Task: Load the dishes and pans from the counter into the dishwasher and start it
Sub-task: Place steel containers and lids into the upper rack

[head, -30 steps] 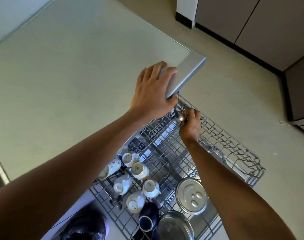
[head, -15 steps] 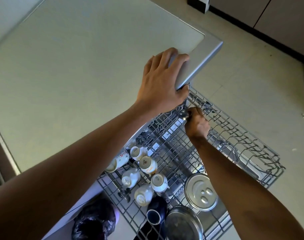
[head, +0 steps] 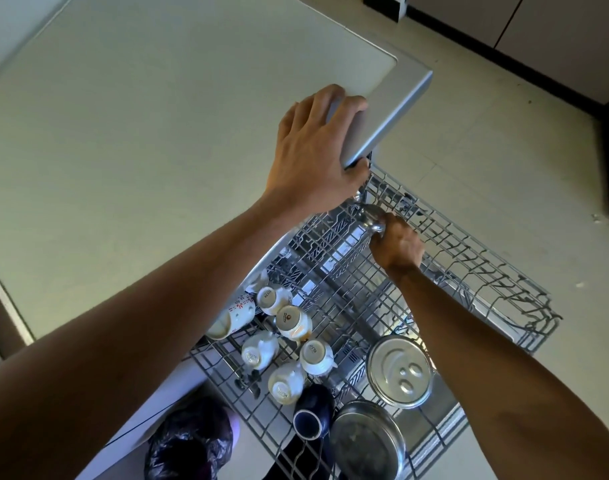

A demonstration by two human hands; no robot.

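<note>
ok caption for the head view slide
Left hand grips the counter corner; right hand sets a shiny metal utensil into the grey wire dishwasher rack.

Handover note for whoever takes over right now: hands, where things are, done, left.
Left hand: gripping the silver edge of the counter, bracing, holding nothing else.
Right hand: closed on a small shiny metal item, setting it at the far end of the pulled-out dishwasher rack.
Done: white cups upside down on the rack's left side, a dark mug near them, two steel pans on the near right.
Left: seat the metal item, push the rack in, shut and start. Counter in view is bare; more dishes cannot be ruled out.
</note>
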